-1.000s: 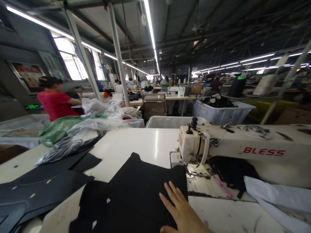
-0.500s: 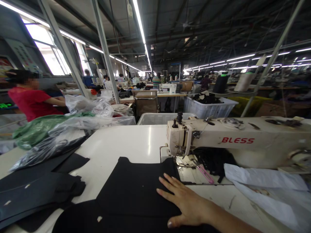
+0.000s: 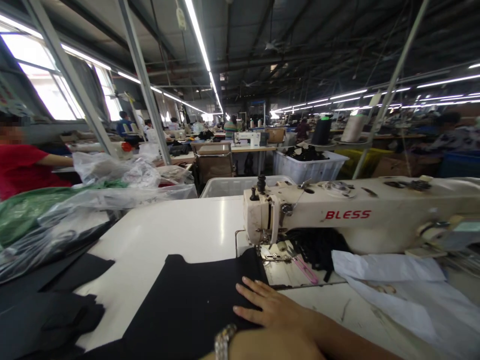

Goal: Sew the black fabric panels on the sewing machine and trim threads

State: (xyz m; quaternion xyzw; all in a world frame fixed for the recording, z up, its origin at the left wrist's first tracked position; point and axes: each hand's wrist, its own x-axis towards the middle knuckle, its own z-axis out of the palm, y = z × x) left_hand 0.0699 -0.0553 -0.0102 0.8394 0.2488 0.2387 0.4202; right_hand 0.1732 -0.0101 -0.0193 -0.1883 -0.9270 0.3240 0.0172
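Note:
A black fabric piece (image 3: 195, 290) lies flat on the white sewing table, its far right corner at the needle area of the sewing machine (image 3: 300, 210). Spread fingers of my right hand (image 3: 268, 302) rest flat on the fabric, just in front of the machine. My left hand (image 3: 275, 345), with a beaded bracelet (image 3: 225, 341) at its wrist, crosses low over my right wrist; its fingers are out of sight. Pink-handled snips (image 3: 305, 270) lie on the machine bed to the right of the needle. Dark fabric strips (image 3: 318, 247) are heaped under the machine arm.
More dark cut pieces (image 3: 33, 305) lie on the left beside clear plastic bags (image 3: 75, 215). White paper (image 3: 390, 290) sits to the right. Behind the table stand white bins (image 3: 311, 167); a person in red (image 3: 26, 167) works at far left.
My left hand has come into view from below, across my right wrist. The view has turned right, so the scene sits further left. My right hand stays on the fabric.

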